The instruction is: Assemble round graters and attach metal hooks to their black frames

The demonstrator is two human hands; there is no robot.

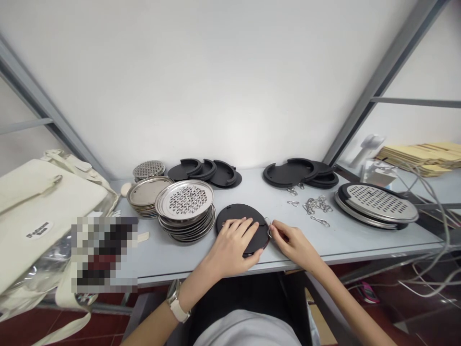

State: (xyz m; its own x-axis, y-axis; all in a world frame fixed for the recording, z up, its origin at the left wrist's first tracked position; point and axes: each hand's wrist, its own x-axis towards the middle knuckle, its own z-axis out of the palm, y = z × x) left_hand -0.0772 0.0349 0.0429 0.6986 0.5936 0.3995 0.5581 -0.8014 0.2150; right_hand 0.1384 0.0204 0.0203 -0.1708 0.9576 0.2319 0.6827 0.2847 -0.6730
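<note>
A round black disc (236,212) lies near the table's front edge, partly covered by my left hand (236,242). The fingers of that hand are stretched out over its top, and the thumb sits by its front right rim. At the disc's right edge, my right hand (288,238) pinches a small silver wire clip (268,226). The clip touches the rim; whether it passes through a hole there I cannot tell. Several similar clips (317,205) lie loose on the table behind my right hand. Left of the disc stands a stack of round metal grater plates (185,201).
Plain metal discs (149,193) are stacked further left. Black rings and bases (223,173) lie along the wall, with more black rings (291,173) at the back right. Assembled graters (378,202) are piled on the right. A cream bag (46,211) covers the left end; cables (441,221) hang at right.
</note>
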